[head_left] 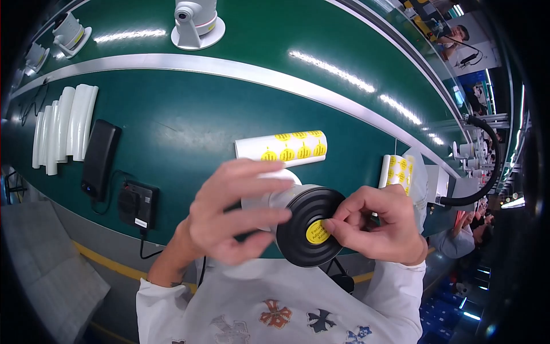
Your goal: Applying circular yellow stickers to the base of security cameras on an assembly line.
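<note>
In front of me is a white device with a black, ringed round face (297, 250) tilted toward me. A round yellow sticker (314, 233) lies at the centre of that face. My right hand (382, 223) is closed in a pinch, thumb and fingertips at the sticker's right edge. My left hand (235, 209) is at the device's left side, somewhat blurred, fingers apart, the fingertips overlapping the black face's edge. Whether the left hand bears any of the device's weight cannot be told. Just beyond lies a white sheet of yellow round stickers (281, 145).
Another sticker sheet (396, 171) lies to the right beside a clear plastic bag (418, 178). White rolled sheets (67, 123), a black power bank (101, 157) and a black square device with a cable (138, 202) are at left. White cameras (196, 23) stand past the pale rail (217, 64).
</note>
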`<action>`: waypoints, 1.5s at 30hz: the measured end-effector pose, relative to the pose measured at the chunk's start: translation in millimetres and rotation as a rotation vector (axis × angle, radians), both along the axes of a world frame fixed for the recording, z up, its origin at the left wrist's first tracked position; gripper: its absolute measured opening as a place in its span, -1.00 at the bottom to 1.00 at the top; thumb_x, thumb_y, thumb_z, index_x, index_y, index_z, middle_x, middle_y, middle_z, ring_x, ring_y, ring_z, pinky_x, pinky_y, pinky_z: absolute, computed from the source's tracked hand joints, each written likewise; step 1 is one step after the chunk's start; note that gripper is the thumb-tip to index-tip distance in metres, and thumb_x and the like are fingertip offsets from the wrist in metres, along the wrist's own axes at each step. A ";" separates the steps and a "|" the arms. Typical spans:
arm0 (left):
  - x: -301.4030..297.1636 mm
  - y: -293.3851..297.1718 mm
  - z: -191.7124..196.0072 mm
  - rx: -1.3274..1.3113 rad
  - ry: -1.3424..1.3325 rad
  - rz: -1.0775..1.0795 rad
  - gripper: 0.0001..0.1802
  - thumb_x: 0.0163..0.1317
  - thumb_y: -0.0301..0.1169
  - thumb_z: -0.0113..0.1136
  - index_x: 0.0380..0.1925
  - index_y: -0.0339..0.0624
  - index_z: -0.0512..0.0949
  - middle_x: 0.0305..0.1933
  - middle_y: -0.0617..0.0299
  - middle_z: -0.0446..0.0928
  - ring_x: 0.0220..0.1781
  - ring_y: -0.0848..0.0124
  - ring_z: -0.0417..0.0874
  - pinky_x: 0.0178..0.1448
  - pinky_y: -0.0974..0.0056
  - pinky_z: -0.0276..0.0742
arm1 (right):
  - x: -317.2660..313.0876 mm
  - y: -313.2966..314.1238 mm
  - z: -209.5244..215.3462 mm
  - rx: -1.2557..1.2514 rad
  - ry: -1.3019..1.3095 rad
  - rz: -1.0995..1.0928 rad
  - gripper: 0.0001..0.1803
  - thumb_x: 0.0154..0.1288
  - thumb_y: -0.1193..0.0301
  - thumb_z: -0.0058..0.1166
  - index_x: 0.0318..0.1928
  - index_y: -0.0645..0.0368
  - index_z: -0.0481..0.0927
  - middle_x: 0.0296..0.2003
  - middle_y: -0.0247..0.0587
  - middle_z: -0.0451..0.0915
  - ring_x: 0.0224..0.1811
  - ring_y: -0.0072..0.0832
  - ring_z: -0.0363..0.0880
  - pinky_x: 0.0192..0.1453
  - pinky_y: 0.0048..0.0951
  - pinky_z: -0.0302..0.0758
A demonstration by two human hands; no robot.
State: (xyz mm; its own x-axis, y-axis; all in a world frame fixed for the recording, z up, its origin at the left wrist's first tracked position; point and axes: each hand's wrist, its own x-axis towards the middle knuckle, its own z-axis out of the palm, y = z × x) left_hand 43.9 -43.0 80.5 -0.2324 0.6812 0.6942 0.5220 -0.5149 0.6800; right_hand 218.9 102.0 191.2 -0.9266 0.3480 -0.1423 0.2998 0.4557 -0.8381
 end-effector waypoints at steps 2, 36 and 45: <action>8.1 -1.9 4.5 0.068 -0.021 -0.115 -0.70 0.20 -0.19 0.11 -0.31 -0.19 0.64 -0.09 -0.06 0.57 0.00 -0.06 0.58 -0.03 -0.06 0.51 | 0.1 -0.6 -2.0 -0.002 0.022 -0.010 -0.87 0.08 0.60 0.25 -0.48 0.30 0.53 -0.83 -0.44 0.28 -0.81 -0.72 0.23 -0.70 -0.59 0.13; 14.9 -1.8 11.1 0.001 0.301 -0.031 -0.70 0.13 -0.06 0.18 -0.28 0.04 0.65 -0.06 0.15 0.55 0.03 0.01 0.51 -0.06 -0.03 0.53 | -0.5 -5.4 -4.6 0.060 0.072 -0.050 -0.76 0.08 0.60 0.25 -0.23 0.29 0.49 -0.81 -0.44 0.29 -0.79 -0.74 0.25 -0.69 -0.63 0.13; 24.4 3.2 23.7 -0.058 0.510 0.042 -0.63 0.17 0.07 0.09 -0.23 0.12 0.62 -0.01 0.42 0.55 0.06 0.21 0.50 0.15 -0.02 0.36 | 7.8 -0.6 -38.3 -0.138 0.207 -0.225 -0.64 0.19 0.65 0.12 0.01 0.32 0.41 -0.73 -0.53 0.24 -0.68 -0.84 0.16 -0.55 -0.71 0.05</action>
State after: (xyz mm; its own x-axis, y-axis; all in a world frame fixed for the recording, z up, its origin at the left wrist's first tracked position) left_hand 68.3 -39.8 104.2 0.0982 0.7194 0.6877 0.8142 -0.4554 0.3601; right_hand 226.8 101.4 152.9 -0.8429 0.5377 -0.0192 0.1969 0.2751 -0.9410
